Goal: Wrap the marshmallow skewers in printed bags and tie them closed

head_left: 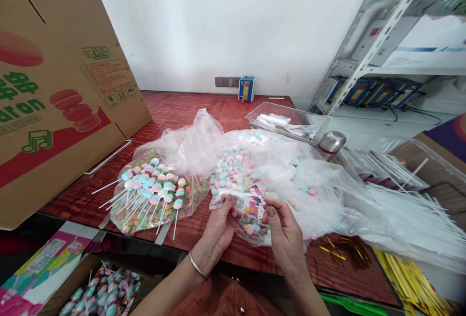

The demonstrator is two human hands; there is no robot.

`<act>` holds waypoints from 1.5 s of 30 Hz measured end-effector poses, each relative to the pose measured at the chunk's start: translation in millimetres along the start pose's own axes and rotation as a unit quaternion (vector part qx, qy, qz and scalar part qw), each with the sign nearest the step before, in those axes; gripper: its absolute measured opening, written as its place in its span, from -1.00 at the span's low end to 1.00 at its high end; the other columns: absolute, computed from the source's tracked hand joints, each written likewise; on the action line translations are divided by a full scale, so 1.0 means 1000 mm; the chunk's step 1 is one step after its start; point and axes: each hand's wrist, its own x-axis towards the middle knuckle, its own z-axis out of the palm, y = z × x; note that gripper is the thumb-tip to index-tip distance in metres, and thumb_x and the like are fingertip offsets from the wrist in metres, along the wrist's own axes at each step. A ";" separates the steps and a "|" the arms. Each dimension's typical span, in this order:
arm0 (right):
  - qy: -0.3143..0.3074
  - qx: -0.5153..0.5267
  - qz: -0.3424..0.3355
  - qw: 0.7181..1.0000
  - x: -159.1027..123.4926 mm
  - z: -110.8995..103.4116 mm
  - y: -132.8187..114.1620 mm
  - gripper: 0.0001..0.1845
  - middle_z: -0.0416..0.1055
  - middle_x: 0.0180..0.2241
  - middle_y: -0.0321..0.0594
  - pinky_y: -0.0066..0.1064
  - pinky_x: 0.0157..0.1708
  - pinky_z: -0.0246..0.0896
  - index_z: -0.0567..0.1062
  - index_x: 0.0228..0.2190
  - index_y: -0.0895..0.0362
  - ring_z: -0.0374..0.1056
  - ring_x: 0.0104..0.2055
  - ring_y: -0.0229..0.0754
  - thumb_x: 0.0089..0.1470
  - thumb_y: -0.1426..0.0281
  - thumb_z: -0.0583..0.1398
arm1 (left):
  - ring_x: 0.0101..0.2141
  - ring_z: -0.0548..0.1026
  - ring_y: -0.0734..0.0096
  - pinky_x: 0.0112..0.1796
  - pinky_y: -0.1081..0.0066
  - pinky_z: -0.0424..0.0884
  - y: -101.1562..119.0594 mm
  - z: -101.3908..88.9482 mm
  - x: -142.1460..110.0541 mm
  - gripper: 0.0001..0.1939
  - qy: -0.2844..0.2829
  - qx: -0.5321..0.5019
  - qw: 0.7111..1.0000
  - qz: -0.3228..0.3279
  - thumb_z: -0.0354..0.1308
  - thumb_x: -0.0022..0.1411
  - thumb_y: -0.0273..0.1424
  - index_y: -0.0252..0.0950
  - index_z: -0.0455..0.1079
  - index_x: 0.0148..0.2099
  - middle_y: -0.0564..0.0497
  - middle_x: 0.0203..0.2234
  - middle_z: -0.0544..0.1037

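Observation:
My left hand (220, 224), with a silver bangle at the wrist, pinches the left end of a small printed plastic bag (252, 207). At the bag's right edge, my right hand (286, 232) grips it between thumb and fingers. Whether anything is inside the bag, I cannot tell. Just beyond both hands lies a large clear bag of pastel marshmallows (229, 170). To the left, a pile of marshmallow skewers (156, 182) on white sticks rests over a clear bag of small coloured candies (122, 219).
A tall cardboard box (73, 88) stands at the left. Behind the marshmallows are a clear plastic tray (287, 112) and a metal flask (332, 142). White sticks (415, 214) and gold twist ties (411, 277) lie right. Below left, a carton holds wrapped skewers (105, 289).

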 end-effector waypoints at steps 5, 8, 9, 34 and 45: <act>0.027 -0.004 -0.083 0.996 -0.009 -0.003 -0.011 -0.77 0.42 -0.15 -0.15 -0.30 -0.13 0.32 0.49 -0.19 0.06 0.37 -0.11 -0.10 0.25 0.20 0.13 | -0.62 0.30 0.68 -0.55 0.59 0.36 0.001 -0.002 -0.001 -0.56 -0.010 0.002 1.000 0.023 0.53 -0.17 -0.38 -0.31 0.31 -0.35 0.22 -0.57 0.37; 0.005 -0.014 -0.097 0.995 -0.012 0.002 -0.013 -0.78 0.41 -0.05 -0.11 -0.26 -0.04 0.31 0.53 -0.30 0.07 0.35 0.01 -0.05 0.24 0.22 0.15 | -0.61 0.28 0.69 -0.55 0.61 0.32 0.000 0.004 -0.007 -0.58 -0.039 0.044 0.997 0.043 0.52 -0.15 -0.34 -0.32 0.30 -0.43 0.22 -0.59 0.34; -0.003 -0.012 -0.095 0.995 -0.012 0.004 -0.012 -0.78 0.41 -0.02 -0.10 -0.24 -0.01 0.31 0.54 -0.32 0.07 0.35 0.03 -0.05 0.24 0.23 0.15 | -0.60 0.28 0.69 -0.55 0.63 0.30 -0.001 0.006 -0.010 -0.58 -0.048 0.060 0.996 0.054 0.52 -0.14 -0.33 -0.32 0.29 -0.45 0.21 -0.60 0.34; 0.023 -0.053 -0.208 0.976 -0.019 0.014 -0.019 -0.86 0.37 0.04 -0.09 -0.18 0.09 0.29 0.51 -0.24 0.05 0.32 0.12 -0.05 0.18 0.49 0.19 | -0.56 0.44 0.61 -0.51 0.59 0.43 0.001 -0.001 -0.005 -0.84 -0.035 -0.090 0.980 -0.175 0.36 0.11 -0.50 -0.38 0.46 -0.26 0.02 -0.46 0.55; -0.116 0.014 -0.051 0.992 -0.008 0.054 -0.016 -0.78 0.51 -0.21 -0.19 -0.36 -0.17 0.31 0.49 -0.14 0.07 0.42 -0.18 -0.13 0.25 0.29 0.11 | -0.51 0.34 0.61 -0.47 0.56 0.36 0.077 -0.028 -0.036 -0.70 -0.106 -0.070 0.992 0.003 0.45 0.00 -0.41 -0.33 0.33 -0.40 0.13 -0.49 0.38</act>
